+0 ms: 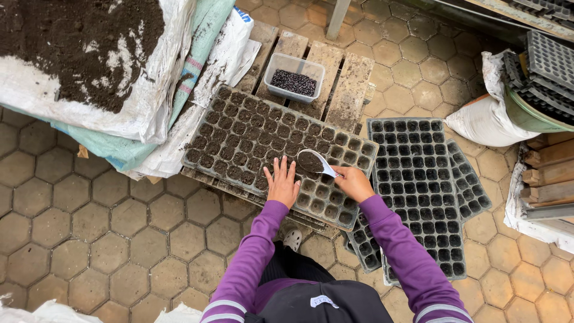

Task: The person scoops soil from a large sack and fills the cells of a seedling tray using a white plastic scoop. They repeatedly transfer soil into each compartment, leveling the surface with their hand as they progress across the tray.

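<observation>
Right hand [353,182] grips a white scoop [314,161] of dark soil over a seed tray [239,128]; left hand [281,184] lies flat, fingers spread, on the tray's near edge.

Scoop hovers above the tray's near right part, where cells look emptier than the soil-filled far left ones. Tray rests on a wooden pallet [350,90], overhanging its near edge. Clear tub of dark seeds [294,78] sits beyond the tray's far edge. Empty black trays [415,191] stack just right; open paving lies left.
</observation>
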